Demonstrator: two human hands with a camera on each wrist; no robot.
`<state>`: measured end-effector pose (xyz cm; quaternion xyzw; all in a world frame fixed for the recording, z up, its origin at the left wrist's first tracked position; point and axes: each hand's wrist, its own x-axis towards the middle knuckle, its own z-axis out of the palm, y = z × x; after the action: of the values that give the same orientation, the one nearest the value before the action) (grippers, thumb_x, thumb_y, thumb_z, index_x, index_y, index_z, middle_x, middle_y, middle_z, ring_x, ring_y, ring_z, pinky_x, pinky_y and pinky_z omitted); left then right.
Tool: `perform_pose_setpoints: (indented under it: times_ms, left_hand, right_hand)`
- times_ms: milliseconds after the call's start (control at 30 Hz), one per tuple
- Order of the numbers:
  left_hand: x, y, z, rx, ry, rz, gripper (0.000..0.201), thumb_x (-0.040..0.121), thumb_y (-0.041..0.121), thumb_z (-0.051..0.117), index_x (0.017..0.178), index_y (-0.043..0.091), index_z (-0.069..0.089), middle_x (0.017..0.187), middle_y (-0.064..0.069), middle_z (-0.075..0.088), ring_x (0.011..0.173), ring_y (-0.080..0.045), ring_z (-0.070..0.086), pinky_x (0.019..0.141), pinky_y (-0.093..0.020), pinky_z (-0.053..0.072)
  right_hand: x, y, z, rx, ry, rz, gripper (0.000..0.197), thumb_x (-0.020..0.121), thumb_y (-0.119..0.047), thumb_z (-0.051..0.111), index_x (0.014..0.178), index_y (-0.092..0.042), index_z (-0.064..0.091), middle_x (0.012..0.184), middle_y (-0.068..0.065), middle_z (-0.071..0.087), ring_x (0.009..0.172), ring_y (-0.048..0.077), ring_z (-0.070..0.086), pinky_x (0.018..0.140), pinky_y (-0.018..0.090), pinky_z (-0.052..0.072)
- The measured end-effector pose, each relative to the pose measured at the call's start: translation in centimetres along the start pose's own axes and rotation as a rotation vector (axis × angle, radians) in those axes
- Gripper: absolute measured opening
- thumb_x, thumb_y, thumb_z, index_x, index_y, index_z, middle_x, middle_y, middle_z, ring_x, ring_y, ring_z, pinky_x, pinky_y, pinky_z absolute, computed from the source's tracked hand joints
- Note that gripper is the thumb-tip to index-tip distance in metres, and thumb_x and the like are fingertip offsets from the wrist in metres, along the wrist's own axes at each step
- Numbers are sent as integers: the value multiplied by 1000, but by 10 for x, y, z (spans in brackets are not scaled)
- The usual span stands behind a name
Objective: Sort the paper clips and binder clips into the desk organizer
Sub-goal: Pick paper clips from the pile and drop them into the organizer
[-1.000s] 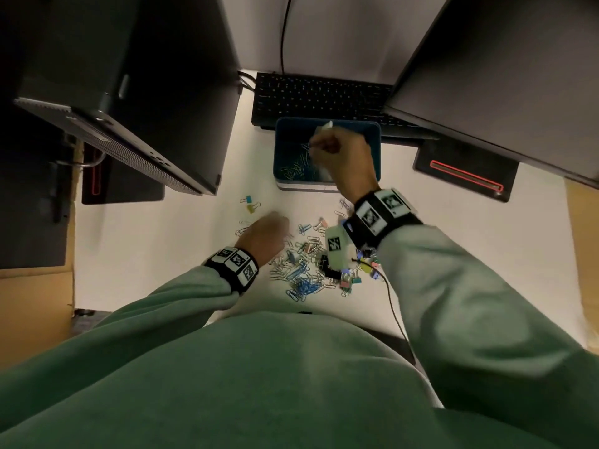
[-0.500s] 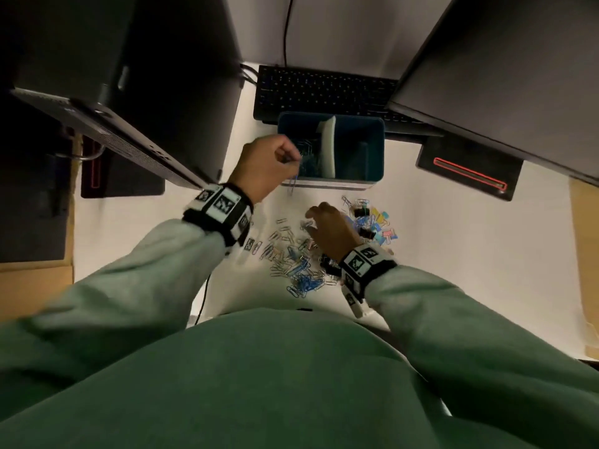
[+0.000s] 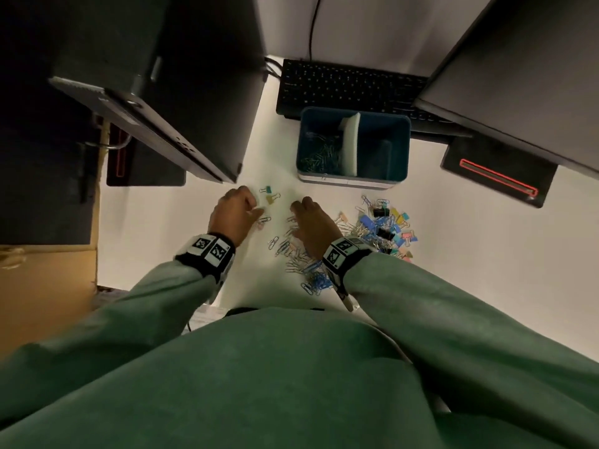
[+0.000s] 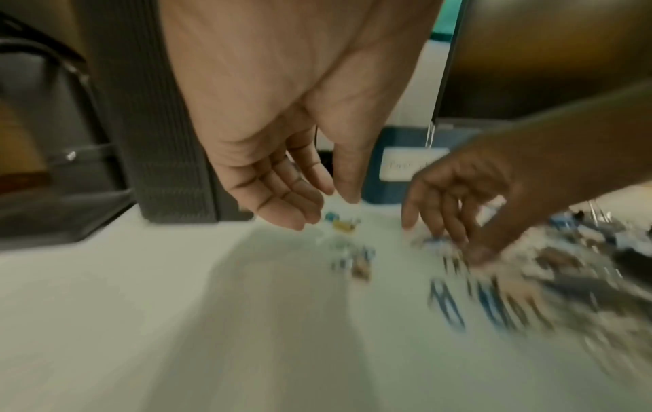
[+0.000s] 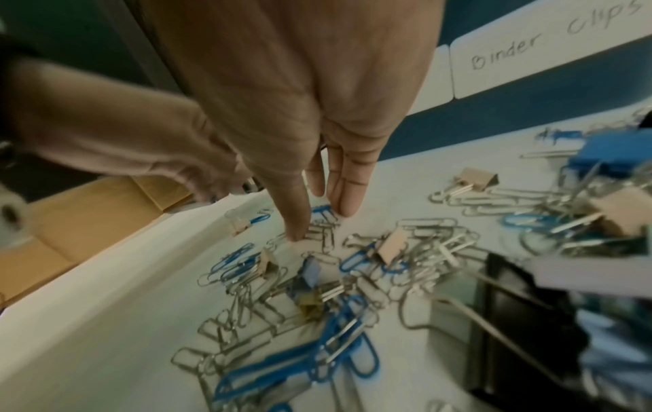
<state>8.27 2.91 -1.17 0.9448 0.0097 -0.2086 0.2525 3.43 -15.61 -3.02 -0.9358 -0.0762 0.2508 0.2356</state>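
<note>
Two hands work low over the desk. Nearest, the right hand has straight, slightly spread fingers touching the loose paper clips, gripping nothing. Beside it, the left hand hangs with relaxed, empty fingers near two stray binder clips. Farther right lies the mixed pile; beyond, the desk organizer holds paper clips on its left side only. Tangled clips could drag a binder clip into the wrong side

A black keyboard lies at the far edge of the white tabletop, with a cable running up behind it. Dark monitors overhang both sides, and a cardboard box sits at the left.
</note>
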Motion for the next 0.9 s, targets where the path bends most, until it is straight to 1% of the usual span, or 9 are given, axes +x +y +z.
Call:
perform_pose_setpoints:
  times_ms: [67,167,300,400,500,567,633,767,900]
  left_hand:
    - [-9,-13,13,24,-39,-24,25,77,32,75,84,18,54,88,-4,58,79,-23,54,70,-34,45]
    - [-15,-23,22,47,-90,14,18,80,23,71,83,15,55,89,-6,55,81,-25,54,69,-31,41]
    - [-18,-39,16,84,-136,85,14,78,15,72,83,13,59,88,-7,57,82,-28,58,72,-33,45]
    - [-12,-36,13,79,-86,102,20,78,22,73,92,16,61,92,-6,57,83,-24,57,74,-33,48]
    - [-6,-22,19,129,-79,177,37,77,25,74,110,18,58,109,-6,55,95,-25,55,81,-34,49]
    - [-3,-14,25,169,-99,206,43,78,23,74,116,18,56,116,-7,52,103,-27,54,84,-36,48]
    - [-1,-8,29,205,-127,225,39,79,22,73,113,16,56,114,-8,52,102,-27,55,82,-35,48]
    - [-7,-4,35,263,-169,252,16,85,16,64,97,8,56,102,-12,54,90,-31,57,77,-35,43]
    - [-13,-2,41,245,-162,256,10,90,12,56,93,3,57,100,-17,55,89,-34,57,80,-39,44]
  right_hand:
    - [2,-4,3,-14,13,-29,40,89,-6,60,126,-3,46,125,17,48,111,31,52,88,39,48]
    - [0,-6,4,-47,-12,-53,27,90,-3,55,117,-3,51,116,15,52,102,30,56,82,38,48]
    - [-4,6,3,-54,-27,-23,37,78,4,68,111,-5,55,112,12,53,96,28,59,76,35,49]
    - [-2,10,1,-20,4,9,35,80,-5,71,111,-5,55,110,11,53,95,28,61,76,34,50]
    - [0,0,1,2,20,4,41,86,-16,69,119,-2,51,118,15,50,101,29,56,81,37,49]
    - [-2,-9,4,-46,3,-23,45,84,-19,71,120,-1,50,120,16,49,105,31,54,83,40,49]
    - [-4,-17,8,-83,1,-37,43,85,-16,70,119,-1,50,118,16,49,104,32,55,82,41,50]
    - [-6,-18,12,-135,-6,-42,28,88,3,54,116,0,51,115,18,53,102,33,59,80,39,50]
    - [-4,-6,4,-82,-20,-8,23,87,1,54,111,-2,55,110,16,57,99,33,60,81,37,48]
